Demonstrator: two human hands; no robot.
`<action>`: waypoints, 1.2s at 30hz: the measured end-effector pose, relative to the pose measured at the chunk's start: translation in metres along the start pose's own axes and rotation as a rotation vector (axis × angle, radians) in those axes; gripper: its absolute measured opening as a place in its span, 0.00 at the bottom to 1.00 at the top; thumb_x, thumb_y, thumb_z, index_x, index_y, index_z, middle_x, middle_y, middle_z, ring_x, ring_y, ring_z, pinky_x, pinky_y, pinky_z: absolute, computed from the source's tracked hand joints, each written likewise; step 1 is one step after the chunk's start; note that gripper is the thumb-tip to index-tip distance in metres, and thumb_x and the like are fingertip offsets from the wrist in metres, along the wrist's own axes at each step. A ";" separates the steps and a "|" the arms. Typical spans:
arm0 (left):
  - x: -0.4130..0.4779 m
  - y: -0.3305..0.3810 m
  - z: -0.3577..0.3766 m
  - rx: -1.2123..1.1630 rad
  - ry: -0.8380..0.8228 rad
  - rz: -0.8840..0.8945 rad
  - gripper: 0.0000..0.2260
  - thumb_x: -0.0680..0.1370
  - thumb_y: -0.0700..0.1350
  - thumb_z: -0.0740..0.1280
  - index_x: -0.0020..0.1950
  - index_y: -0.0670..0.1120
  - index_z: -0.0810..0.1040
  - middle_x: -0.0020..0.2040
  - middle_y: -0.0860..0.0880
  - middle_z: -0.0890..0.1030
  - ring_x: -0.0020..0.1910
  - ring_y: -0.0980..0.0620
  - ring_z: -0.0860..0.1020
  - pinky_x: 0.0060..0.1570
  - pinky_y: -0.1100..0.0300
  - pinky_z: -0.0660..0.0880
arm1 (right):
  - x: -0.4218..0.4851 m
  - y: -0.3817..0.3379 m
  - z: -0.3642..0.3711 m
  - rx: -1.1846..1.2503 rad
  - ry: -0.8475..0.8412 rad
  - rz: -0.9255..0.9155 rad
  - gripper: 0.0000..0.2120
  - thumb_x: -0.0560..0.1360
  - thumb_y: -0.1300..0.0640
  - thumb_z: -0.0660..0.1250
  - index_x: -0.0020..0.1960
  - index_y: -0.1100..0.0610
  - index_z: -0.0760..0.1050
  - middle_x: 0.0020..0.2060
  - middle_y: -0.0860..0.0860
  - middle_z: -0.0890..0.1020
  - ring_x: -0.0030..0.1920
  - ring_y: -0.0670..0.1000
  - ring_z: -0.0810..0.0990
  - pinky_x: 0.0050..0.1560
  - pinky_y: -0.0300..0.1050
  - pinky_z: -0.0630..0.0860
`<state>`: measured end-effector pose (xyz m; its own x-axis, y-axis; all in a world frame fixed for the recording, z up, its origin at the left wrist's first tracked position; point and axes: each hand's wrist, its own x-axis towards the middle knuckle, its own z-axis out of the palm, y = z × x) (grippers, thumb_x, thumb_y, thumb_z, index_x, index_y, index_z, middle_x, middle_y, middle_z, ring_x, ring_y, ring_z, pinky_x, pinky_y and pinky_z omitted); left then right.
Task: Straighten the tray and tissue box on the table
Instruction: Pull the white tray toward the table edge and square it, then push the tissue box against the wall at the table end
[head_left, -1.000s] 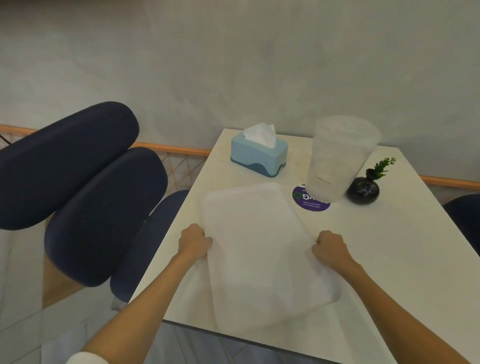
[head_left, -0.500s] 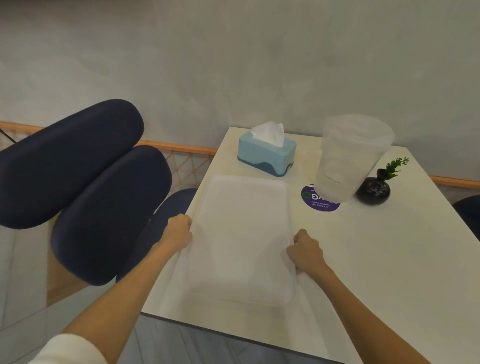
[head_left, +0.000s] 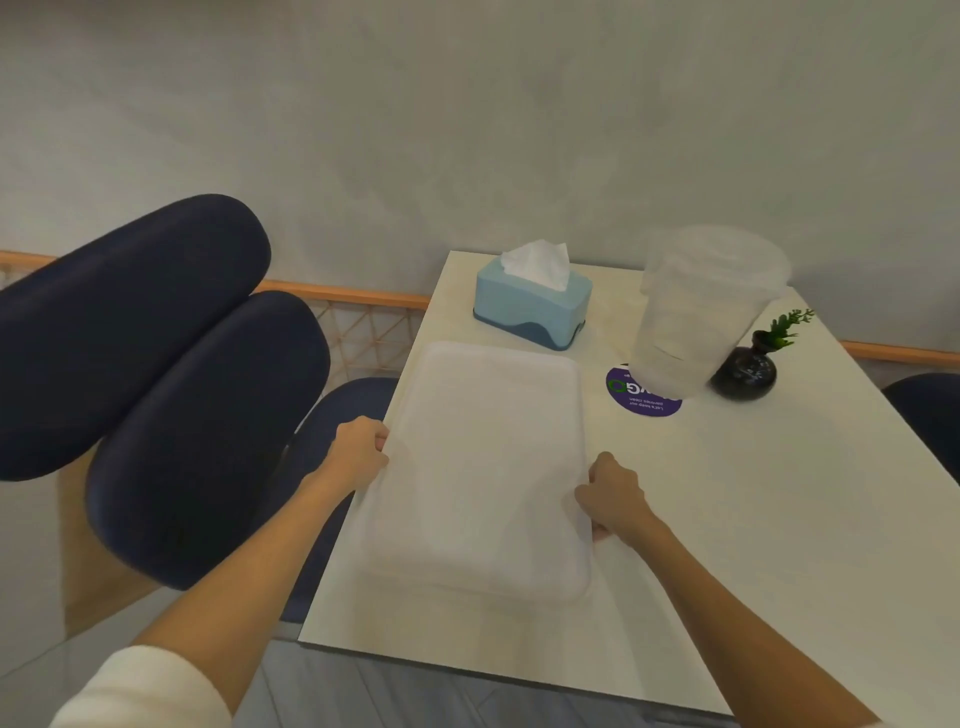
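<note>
Both grips clamped on the tray (head_left: 483, 467): left hand (head_left: 358, 451) on its left long edge, right hand (head_left: 613, 496) on its right long edge. Tray lies flat on the bench (head_left: 753, 519), left side, edges looking roughly parallel to the bench edge, so the tray step seems nearly done. Just beyond its far end, tissue box (head_left: 532, 306) sits skewed, untouched. Likely next: release tray, reach forward, rotate box square. Clear lidded cup (head_left: 696, 312) and small dark vase (head_left: 745, 371) stand right of the box; avoid knocking them.
</note>
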<state>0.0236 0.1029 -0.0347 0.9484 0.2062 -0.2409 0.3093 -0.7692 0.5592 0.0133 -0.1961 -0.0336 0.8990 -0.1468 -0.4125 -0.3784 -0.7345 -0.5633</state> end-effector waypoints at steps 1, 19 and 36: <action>0.001 -0.001 -0.001 0.007 -0.012 0.006 0.15 0.76 0.33 0.66 0.63 0.37 0.77 0.58 0.39 0.80 0.57 0.41 0.78 0.60 0.52 0.75 | 0.000 -0.001 0.000 0.002 -0.009 0.013 0.09 0.73 0.60 0.62 0.51 0.58 0.64 0.55 0.60 0.77 0.49 0.63 0.81 0.48 0.54 0.82; 0.115 0.101 -0.062 -0.159 0.001 0.263 0.20 0.76 0.44 0.69 0.67 0.41 0.73 0.62 0.42 0.77 0.59 0.46 0.76 0.57 0.56 0.71 | 0.090 -0.098 -0.084 -0.010 0.246 -0.194 0.17 0.75 0.57 0.63 0.63 0.60 0.71 0.54 0.57 0.77 0.49 0.57 0.79 0.47 0.49 0.79; 0.281 0.177 0.011 -0.500 0.007 0.008 0.22 0.81 0.52 0.56 0.71 0.42 0.66 0.70 0.41 0.71 0.64 0.42 0.71 0.60 0.50 0.70 | 0.258 -0.143 -0.078 0.365 0.231 -0.081 0.18 0.78 0.55 0.58 0.65 0.63 0.69 0.59 0.60 0.76 0.49 0.57 0.75 0.57 0.58 0.78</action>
<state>0.3442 0.0186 -0.0120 0.9509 0.2064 -0.2305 0.2958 -0.3874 0.8732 0.3170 -0.1808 -0.0036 0.9391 -0.2733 -0.2086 -0.3200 -0.4734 -0.8206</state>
